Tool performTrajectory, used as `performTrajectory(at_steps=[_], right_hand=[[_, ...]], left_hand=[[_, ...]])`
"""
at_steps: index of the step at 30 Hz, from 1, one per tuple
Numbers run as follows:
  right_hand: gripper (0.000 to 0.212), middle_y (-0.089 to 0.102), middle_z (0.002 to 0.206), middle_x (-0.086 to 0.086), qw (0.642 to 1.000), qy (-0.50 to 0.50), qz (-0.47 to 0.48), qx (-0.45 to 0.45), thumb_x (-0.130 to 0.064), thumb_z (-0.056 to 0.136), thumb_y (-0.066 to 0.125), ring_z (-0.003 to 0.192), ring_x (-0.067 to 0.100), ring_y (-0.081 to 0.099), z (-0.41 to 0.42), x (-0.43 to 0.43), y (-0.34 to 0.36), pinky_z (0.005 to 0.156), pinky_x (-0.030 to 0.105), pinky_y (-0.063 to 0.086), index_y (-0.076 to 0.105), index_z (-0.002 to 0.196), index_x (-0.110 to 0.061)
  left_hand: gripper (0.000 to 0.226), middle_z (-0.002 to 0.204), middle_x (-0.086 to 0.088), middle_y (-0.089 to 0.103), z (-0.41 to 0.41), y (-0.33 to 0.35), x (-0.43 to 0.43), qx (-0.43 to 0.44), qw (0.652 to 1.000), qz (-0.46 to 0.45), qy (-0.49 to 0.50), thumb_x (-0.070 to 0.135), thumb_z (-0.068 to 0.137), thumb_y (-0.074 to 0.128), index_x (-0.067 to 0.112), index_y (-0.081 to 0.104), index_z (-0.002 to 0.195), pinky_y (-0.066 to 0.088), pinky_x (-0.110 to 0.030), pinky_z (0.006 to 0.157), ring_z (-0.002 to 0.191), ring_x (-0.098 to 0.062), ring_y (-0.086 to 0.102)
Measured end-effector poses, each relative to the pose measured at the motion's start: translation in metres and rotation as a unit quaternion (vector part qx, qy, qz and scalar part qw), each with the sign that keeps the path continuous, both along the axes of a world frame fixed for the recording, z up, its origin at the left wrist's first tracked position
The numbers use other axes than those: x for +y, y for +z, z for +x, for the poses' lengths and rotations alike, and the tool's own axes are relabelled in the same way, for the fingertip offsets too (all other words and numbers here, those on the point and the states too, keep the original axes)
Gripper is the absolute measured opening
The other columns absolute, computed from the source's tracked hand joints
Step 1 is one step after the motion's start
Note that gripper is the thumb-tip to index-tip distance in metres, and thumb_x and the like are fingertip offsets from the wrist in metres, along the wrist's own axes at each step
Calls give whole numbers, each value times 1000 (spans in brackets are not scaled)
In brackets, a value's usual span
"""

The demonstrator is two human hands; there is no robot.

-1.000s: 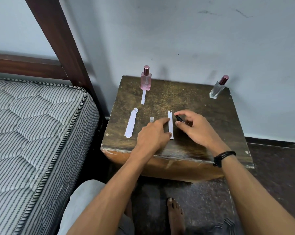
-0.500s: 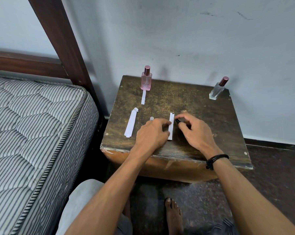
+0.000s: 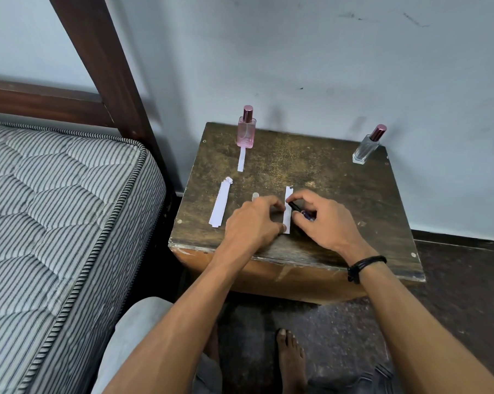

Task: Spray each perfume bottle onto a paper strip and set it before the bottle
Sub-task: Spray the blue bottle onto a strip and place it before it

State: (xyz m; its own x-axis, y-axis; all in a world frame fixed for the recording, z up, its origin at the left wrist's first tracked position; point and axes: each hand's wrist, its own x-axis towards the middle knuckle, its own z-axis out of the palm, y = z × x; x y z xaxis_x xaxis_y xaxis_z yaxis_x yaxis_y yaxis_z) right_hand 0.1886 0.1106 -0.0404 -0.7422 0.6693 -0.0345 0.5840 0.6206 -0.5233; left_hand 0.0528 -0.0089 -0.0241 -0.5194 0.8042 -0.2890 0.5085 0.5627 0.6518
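A pink perfume bottle [image 3: 245,132] stands at the back of the wooden table [image 3: 339,200], with a white paper strip [image 3: 241,163] lying just in front of it. A clear bottle with a dark pink cap [image 3: 366,149] stands at the back right, no strip before it. Mid-table lies another strip [image 3: 287,203]. My left hand [image 3: 254,223] pinches its left edge and lower end against the table. My right hand [image 3: 322,220] grips a small dark spray vial [image 3: 295,207], held low and tilted, its tip touching the strip's right edge.
A stack of spare strips [image 3: 220,204] lies at the left of the table, and a small clear cap [image 3: 255,196] stands just beyond my left fingers. A striped mattress [image 3: 55,223] and a dark wooden bedpost [image 3: 103,66] border the table's left. My bare foot [image 3: 291,359] is below.
My right hand has closed in and brought the dark vial down against the strip. My left fingers have curled onto the strip's edge. The bottles have not moved.
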Motion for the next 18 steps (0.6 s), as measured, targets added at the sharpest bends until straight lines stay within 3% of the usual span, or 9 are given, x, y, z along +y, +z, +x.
performTrajectory(at_steps=[3, 7, 13, 18], right_hand=[[27, 56, 63, -21, 1000, -3, 26, 2, -35, 93, 64, 69, 17, 56, -1, -3, 0, 68, 30, 37, 64, 119, -40], [26, 68, 74, -9, 998, -13, 63, 1, -38, 94, 61, 74, 24, 64, -3, -6, -4, 66, 33, 41, 61, 120, -38], [25, 65, 71, -8, 995, -26, 98, 1, -38, 95, 59, 72, 26, 64, -6, -8, -8, 62, 34, 41, 60, 120, -35], [24, 59, 67, -9, 993, -17, 118, -1, -39, 96, 59, 63, 20, 53, -7, -8, -10, 59, 33, 36, 59, 120, -33]], left_hand=[[30, 91, 1, 72, 1, -2, 1, -10, 1000, -2, 10, 38, 78, 76, 44, 64, 104, 52, -36, 83, 100, -24, 67], [36, 93, 0, 74, 1, -5, 2, -15, 1000, -5, 10, 40, 77, 75, 47, 64, 111, 53, -37, 84, 100, -23, 67], [39, 95, -1, 74, 0, -10, 3, -17, 1000, -2, 9, 40, 77, 75, 51, 64, 113, 54, -39, 84, 100, -21, 68], [38, 96, -5, 74, -1, -12, 4, -20, 1000, -3, 4, 42, 77, 75, 52, 65, 112, 56, -41, 85, 98, -23, 69]])
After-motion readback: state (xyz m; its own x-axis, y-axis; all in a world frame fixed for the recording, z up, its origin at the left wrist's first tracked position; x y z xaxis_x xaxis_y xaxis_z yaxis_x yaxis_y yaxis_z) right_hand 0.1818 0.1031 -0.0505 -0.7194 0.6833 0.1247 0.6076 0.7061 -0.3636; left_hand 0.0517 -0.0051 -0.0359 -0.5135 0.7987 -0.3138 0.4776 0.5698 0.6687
